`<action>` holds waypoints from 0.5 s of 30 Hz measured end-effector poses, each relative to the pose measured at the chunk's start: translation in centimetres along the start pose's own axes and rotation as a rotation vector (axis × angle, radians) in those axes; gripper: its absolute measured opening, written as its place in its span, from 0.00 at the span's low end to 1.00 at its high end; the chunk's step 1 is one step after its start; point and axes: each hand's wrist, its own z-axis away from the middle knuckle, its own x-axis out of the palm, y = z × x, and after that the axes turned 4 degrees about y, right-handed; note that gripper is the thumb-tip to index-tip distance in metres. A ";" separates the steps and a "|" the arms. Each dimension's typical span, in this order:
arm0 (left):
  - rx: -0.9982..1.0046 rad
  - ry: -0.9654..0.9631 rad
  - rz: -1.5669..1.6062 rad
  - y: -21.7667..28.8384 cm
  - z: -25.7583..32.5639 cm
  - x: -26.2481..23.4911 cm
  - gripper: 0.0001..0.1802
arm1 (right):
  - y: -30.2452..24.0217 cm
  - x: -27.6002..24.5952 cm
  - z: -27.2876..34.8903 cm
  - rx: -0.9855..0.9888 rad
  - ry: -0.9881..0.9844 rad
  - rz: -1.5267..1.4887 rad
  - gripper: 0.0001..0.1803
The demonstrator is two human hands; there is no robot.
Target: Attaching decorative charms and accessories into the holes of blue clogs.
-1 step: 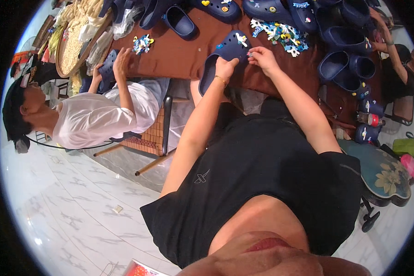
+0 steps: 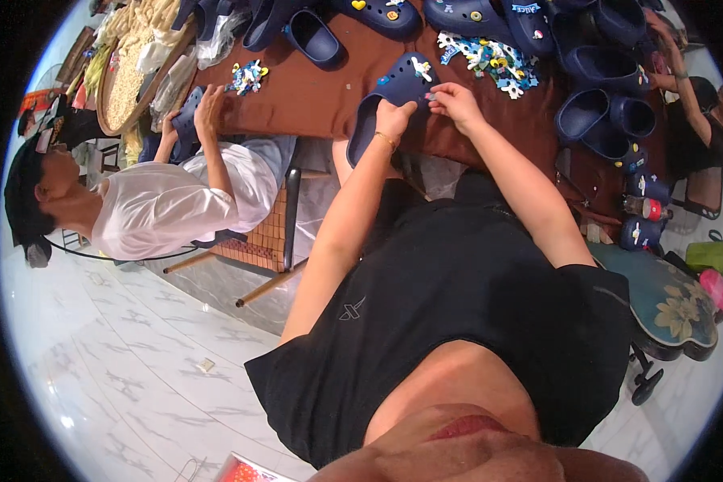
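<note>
A navy blue clog [image 2: 398, 79] with holes in its upper is gripped at its near side by my left hand [image 2: 395, 122], its toe pointing away to the right. It bears a white charm [image 2: 422, 71] near the toe and a small blue charm [image 2: 383, 81] further left. Just right of the clog, my right hand [image 2: 456, 106] pinches something tiny and greyish between thumb and fingertips; its kind is too small to make out. Beyond both hands, a pile of blue, white and yellow shoe charms [image 2: 498, 63] lies on the brown tablecloth [image 2: 313, 100].
More navy clogs [image 2: 315, 38] line the table's far side and stack at the right [image 2: 604, 120]. A smaller charm pile [image 2: 250, 77] lies left. A co-worker in a white shirt [image 2: 177, 193] handles another clog [image 2: 188, 116]; another person [image 2: 699, 128] is far right. A green stool [image 2: 667, 297] stands right.
My right hand has shifted slightly left, closer to the clog. The left hand and the clog look the same.
</note>
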 end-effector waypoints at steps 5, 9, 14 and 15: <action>0.064 -0.015 -0.001 0.3 0.0 0.3 0.16 | 1.2 1.4 -0.3 -0.185 0.032 0.353 0.08; 0.097 -0.034 -0.037 -0.4 -0.5 0.3 0.13 | 1.0 1.4 -1.3 -0.461 0.108 0.714 0.13; 0.145 0.028 -0.072 -1.6 -1.4 0.5 0.11 | -2.0 2.8 -3.2 -0.212 0.103 1.147 0.16; 0.152 0.006 -0.128 -1.0 -1.2 0.6 0.10 | -2.5 2.8 -3.6 -0.113 0.062 1.329 0.14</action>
